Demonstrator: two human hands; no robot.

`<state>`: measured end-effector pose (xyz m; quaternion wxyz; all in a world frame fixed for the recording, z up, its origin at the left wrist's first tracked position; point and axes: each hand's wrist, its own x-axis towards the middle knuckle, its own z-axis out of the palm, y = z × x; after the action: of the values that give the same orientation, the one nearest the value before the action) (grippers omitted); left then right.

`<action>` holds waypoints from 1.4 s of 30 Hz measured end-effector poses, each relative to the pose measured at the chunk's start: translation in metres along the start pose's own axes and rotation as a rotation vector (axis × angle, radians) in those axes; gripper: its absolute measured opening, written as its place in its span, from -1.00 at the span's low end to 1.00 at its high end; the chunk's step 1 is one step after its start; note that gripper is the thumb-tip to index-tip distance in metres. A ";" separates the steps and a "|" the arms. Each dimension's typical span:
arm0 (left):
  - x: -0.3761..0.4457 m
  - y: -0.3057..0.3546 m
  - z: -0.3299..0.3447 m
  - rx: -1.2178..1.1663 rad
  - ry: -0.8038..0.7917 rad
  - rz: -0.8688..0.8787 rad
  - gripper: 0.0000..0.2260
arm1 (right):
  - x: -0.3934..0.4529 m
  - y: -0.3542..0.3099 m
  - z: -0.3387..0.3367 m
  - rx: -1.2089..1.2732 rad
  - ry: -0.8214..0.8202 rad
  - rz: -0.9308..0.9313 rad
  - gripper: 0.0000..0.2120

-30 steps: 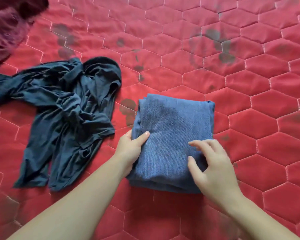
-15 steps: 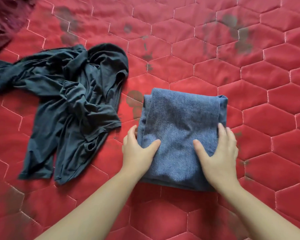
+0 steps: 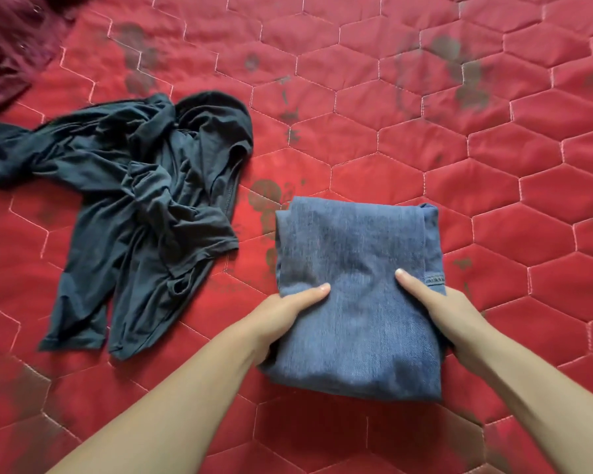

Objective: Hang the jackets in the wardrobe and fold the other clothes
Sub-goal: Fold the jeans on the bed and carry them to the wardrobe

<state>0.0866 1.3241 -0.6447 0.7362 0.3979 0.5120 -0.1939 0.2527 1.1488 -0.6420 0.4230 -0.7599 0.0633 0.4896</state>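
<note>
Folded blue denim garment [image 3: 356,295]: lying as a thick squarish stack on the red hexagon-quilted bedcover [image 3: 459,165], right of centre and near the person; both hands are clasping it at its near side edges, which looks like a grip for lifting the stack whole so the folds do not slip apart.
Dark maroon fuzzy cloth [image 3: 11,39]: sitting in the far left corner, well apart from the hands, only partly in view.
Crumpled dark teal jersey garment [image 3: 134,206]: sprawling unfolded on the bedcover left of the denim, near it but not touching; by the look of it, still waiting to be folded.
Left hand [image 3: 281,319]: gripping the denim's left edge, thumb lying flat on top; its fingers are curling underneath, out of sight.
Right hand [image 3: 449,316]: gripping the right edge the same way, thumb pressing on top beside a stitched hem, fingers tucking under the stack.
Step in hand: probably picking up or shifting the finished fold.
</note>
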 end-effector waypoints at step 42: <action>-0.720 0.045 0.088 -0.253 0.206 1.018 -0.75 | -0.646 -0.286 -0.063 0.089 -0.603 -0.693 -0.45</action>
<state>-0.1183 1.1945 0.0409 0.7252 0.5209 0.3435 0.2911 0.1112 1.0811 0.0494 0.5935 -0.5411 -0.2994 0.5151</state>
